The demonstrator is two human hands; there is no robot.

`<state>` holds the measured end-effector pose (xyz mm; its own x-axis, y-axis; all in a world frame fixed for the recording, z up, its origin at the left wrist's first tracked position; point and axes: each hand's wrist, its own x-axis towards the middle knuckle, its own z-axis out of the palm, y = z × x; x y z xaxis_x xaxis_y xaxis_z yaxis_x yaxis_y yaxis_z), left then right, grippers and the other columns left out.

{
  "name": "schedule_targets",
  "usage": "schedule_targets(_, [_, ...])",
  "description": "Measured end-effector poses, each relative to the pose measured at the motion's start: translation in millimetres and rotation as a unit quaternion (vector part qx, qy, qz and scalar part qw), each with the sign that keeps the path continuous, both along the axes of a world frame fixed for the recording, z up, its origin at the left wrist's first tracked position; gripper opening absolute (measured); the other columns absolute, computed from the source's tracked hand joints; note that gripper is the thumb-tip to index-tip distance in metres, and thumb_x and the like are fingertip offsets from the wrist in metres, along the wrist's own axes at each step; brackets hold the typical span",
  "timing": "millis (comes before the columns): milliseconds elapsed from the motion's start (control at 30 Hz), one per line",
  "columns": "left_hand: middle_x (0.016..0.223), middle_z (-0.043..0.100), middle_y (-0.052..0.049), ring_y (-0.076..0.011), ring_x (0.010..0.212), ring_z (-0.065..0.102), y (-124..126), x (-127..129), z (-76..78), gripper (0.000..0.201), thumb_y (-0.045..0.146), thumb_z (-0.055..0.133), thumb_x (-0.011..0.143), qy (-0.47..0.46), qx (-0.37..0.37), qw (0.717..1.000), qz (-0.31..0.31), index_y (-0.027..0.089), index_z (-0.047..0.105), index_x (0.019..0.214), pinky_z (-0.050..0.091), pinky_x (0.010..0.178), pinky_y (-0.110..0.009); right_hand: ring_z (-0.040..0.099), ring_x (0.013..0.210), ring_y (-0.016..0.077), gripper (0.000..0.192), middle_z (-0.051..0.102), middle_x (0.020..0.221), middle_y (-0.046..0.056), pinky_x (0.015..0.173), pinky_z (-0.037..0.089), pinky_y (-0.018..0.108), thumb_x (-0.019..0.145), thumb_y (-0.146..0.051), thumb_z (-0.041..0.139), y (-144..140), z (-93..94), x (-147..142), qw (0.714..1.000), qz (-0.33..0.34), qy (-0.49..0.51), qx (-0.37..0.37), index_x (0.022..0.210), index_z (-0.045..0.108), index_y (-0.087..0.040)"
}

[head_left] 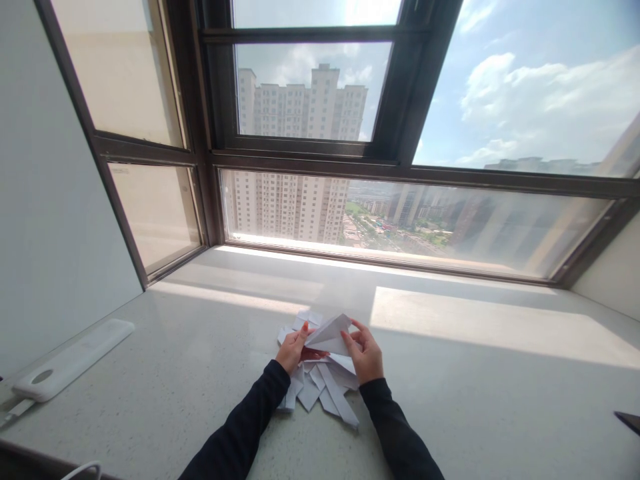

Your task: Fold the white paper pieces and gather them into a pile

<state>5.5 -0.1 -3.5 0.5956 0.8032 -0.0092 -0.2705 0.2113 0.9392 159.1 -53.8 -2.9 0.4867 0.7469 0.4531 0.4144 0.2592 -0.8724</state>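
Between my two hands is a folded piece of white paper (330, 335), raised just over the sill. My left hand (295, 349) grips its left end, thumb on top and fingers beneath. At its right edge, my right hand (365, 351) pinches the paper between thumb and fingers. Under and around my hands lies a loose pile of folded white paper pieces (310, 392), some long and pointed. Part of the pile is hidden behind my hands and the held paper.
A white power strip (75, 360) with a cable lies along the left wall. The pale speckled windowsill (475, 400) spreads out before a dark-framed window (310, 160). A dark pointed object (629, 421) shows at the right edge. A white cable (83, 469) curves at the lower left.
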Motion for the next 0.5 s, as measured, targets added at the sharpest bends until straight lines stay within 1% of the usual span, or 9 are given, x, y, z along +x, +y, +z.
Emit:
schedule_targets(100, [0.065,0.065,-0.008,-0.0198,0.067,0.061,-2.0,-0.1,2.7,0.058,0.057,0.037,0.069,0.001,0.005,1.0,-0.025,0.01,0.056,0.096,0.048,0.06,-0.028,0.048,0.05,0.0104,0.041,0.049,0.054,-0.004,0.052,0.041,0.023,0.068,-0.038,0.049,0.0,-1.7,-7.9,0.999,-0.025,-0.044,-0.011,0.103,0.049,-0.016])
schedule_targets(267, [0.064,0.065,-0.005,-0.0202,0.067,0.061,-3.9,2.4,1.6,0.053,0.05,0.051,0.064,0.015,0.027,0.999,-0.025,0.01,0.054,0.099,0.047,0.064,-0.031,0.047,0.047,0.0102,0.042,0.049,0.051,-0.005,0.052,0.042,0.023,0.067,-0.038,0.049,2.8,-8.3,-5.5,0.998,-0.032,-0.046,-0.021,0.102,0.048,-0.015])
schedule_targets(300, [0.064,0.065,-0.005,-0.0203,0.067,0.061,-3.9,2.7,1.1,0.053,0.048,0.053,0.063,0.016,0.031,0.999,-0.022,0.011,0.053,0.101,0.047,0.064,-0.031,0.046,0.047,0.0101,0.044,0.051,0.053,-0.004,0.052,0.042,0.023,0.066,-0.039,0.049,4.0,-9.8,-4.4,0.998,-0.039,-0.048,-0.02,0.104,0.048,-0.015])
schedule_targets(400, [0.065,0.064,-0.005,-0.0199,0.067,0.061,-4.1,2.5,1.4,0.055,0.046,0.055,0.062,0.016,0.045,0.999,-0.013,0.011,0.051,0.104,0.047,0.064,-0.031,0.046,0.05,0.0106,0.055,0.056,0.07,0.001,0.051,0.042,0.025,0.06,-0.041,0.055,7.5,-14.2,-1.0,0.995,-0.087,-0.042,-0.019,0.108,0.045,-0.015])
schedule_targets(433, [0.066,0.064,-0.005,-0.0196,0.067,0.061,-4.7,2.1,2.1,0.054,0.045,0.055,0.063,0.017,0.05,0.999,-0.012,0.011,0.051,0.104,0.047,0.064,-0.03,0.047,0.051,0.0113,0.056,0.057,0.073,0.003,0.051,0.041,0.025,0.059,-0.042,0.057,8.2,-15.2,0.0,0.995,-0.09,-0.035,-0.028,0.107,0.046,-0.015])
schedule_targets(500, [0.068,0.064,-0.005,-0.0188,0.066,0.061,-6.9,1.1,4.4,0.051,0.045,0.055,0.063,0.025,0.066,0.997,-0.023,0.012,0.052,0.102,0.047,0.062,-0.029,0.05,0.054,0.0139,0.05,0.059,0.071,0.004,0.05,0.041,0.026,0.058,-0.044,0.057,8.2,-15.7,1.2,0.997,-0.055,-0.019,-0.055,0.098,0.052,-0.014])
